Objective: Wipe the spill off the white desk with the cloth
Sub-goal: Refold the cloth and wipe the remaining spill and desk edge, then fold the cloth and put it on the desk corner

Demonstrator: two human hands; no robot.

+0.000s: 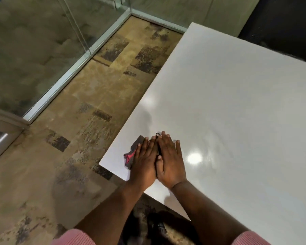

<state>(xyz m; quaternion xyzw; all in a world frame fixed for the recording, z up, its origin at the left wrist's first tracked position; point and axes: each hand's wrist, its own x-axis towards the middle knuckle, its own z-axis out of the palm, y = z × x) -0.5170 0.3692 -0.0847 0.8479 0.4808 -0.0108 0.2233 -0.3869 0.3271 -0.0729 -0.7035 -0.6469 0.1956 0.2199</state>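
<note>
A dark grey cloth [132,150] with a red patch lies near the front left corner of the white desk [228,106]. My left hand [145,161] and my right hand [170,160] lie flat side by side on the cloth, fingers stretched out, pressing it to the desk. Most of the cloth is hidden under the hands; only its left part and a small dark bit past the fingertips show. I cannot make out any spill on the glossy surface, only light reflections.
The desk's left edge [131,121] runs diagonally beside patterned brown carpet [78,135]. A glass wall with a metal floor frame [74,68] stands to the left. A dark panel [281,23] is behind the desk's far right.
</note>
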